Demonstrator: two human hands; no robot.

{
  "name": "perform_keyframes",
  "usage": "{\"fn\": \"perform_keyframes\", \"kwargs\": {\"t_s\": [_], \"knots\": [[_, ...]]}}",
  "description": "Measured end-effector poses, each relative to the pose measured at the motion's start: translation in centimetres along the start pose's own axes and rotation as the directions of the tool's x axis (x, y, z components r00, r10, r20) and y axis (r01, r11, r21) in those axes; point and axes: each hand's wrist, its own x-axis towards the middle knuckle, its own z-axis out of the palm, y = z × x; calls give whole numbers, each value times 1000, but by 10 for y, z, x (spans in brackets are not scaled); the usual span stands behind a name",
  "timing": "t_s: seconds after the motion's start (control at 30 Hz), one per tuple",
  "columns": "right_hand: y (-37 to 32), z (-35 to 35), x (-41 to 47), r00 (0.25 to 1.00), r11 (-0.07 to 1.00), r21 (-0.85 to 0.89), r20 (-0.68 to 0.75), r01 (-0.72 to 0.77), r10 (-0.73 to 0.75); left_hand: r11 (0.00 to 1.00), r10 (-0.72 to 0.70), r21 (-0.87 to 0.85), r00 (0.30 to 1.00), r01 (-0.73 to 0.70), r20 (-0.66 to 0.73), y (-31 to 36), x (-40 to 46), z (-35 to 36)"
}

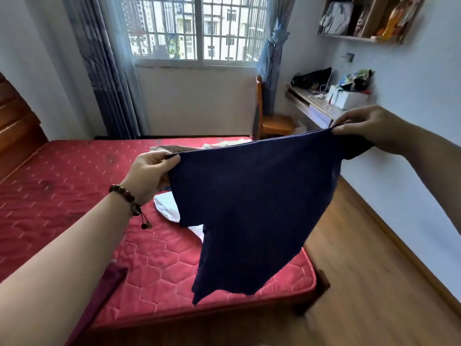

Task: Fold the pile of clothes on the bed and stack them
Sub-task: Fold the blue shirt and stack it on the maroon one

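Mostly hidden behind a dark blue shirt (252, 203): a white garment (167, 206) and a beige one (174, 147) lying on the red bed (74, 186). Shirt held spread in the air above the bed's near corner, left hand (152, 174) pinched shut on one top corner, right hand (366, 128) pinched on the other. Lower hem hanging uneven. No readable writing anywhere; shelf items too blurred to identify.

One head-worn view looks forward and down, close over the bed (74, 196) toward the window (194, 28).
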Motion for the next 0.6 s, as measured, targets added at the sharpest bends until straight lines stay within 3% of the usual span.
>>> {"fn": "perform_keyframes", "kwargs": {"t_s": [0.23, 0.47, 0.6], "knots": [[75, 44, 60, 979, 989, -96, 162, -112, 127, 987, -136, 77, 988, 141, -75, -90, 35, 17], [254, 128, 160, 922, 959, -128, 269, -251, 278, 910, -364, 121, 902, 397, -232, -250, 121, 65], [360, 185, 213, 900, 936, -150, 262, -318, 347, 836, -443, 191, 838, 515, -319, -345, 173, 96]]}}
